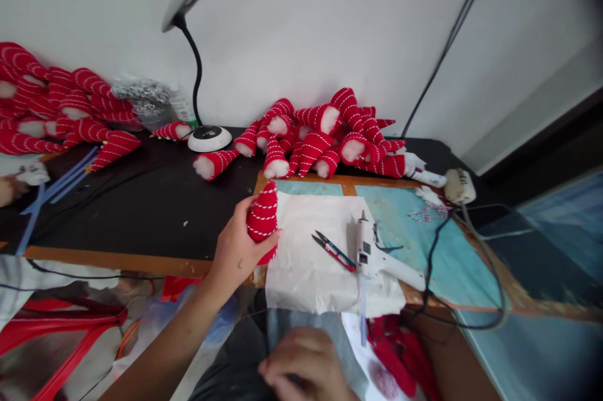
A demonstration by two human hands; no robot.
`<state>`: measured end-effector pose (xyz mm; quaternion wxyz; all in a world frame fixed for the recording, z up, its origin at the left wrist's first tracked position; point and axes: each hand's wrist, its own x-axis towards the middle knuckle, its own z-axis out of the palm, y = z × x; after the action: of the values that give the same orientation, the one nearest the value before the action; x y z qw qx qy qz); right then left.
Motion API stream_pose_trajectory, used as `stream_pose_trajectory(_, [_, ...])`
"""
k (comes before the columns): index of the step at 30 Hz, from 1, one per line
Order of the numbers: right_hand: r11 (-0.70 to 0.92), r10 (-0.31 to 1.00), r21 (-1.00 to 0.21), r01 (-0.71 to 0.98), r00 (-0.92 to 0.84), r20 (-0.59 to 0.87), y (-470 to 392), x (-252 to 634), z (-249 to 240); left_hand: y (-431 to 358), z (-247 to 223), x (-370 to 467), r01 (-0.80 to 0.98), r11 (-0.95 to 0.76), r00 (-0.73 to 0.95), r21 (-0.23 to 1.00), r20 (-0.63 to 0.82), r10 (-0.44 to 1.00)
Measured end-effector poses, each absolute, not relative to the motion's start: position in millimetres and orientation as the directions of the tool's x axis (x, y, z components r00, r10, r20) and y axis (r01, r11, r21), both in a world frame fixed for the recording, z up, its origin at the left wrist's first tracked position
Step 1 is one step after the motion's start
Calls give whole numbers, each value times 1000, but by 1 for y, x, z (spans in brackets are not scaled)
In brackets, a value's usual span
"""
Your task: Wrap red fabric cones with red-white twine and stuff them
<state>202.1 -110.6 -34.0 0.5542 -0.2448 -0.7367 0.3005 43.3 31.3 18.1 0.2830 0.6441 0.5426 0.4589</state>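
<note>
The left hand (238,249) is wrapped around a red-and-white striped fabric cone (262,220), holding it upright at the left edge of the white paper sheet (306,263) near the tabletop's front edge. The right hand (306,366) rests below the table on the lap, fingers curled; what it holds, if anything, cannot be told. Snips (333,250) and a glue gun (377,253) lie on the paper.

Left forearm (183,338) bare, no sleeve, watch or bracelet; small dark mark, maybe a tattoo, on back of left hand (240,250). Right hand (306,366) bare, no rings. Grey trousers (301,325) on lap.
</note>
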Motion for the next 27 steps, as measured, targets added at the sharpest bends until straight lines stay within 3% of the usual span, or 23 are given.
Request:
stream_pose_trajectory(3, [591,806,-799,112,-98,583,-100,205,-5,24,16,48,603,-308,23,736,370,929])
stream_pose_trajectory(8, [393,900,-896,207,113,421,-70,205,5,17,0,42,603,-424,123,676,446,886])
stream_pose_trajectory(16, [474,856,-821,319,53,515,-30,196,6,7,4,30,579,-469,107,667,508,855])
stream_pose_trajectory(19, [423,893,-882,207,69,444,-22,186,10,-3,19,36,635,-493,125,595,550,825])
stream_pose_trajectory(22, [308,949,-950,-47,89,304,-15,176,12,-15,30,43,676,-489,140,551,555,820])
stream_pose_trajectory(27, [86,994,-919,-385,102,50,-13,178,16,-28,39,40,555,-472,196,685,443,875])
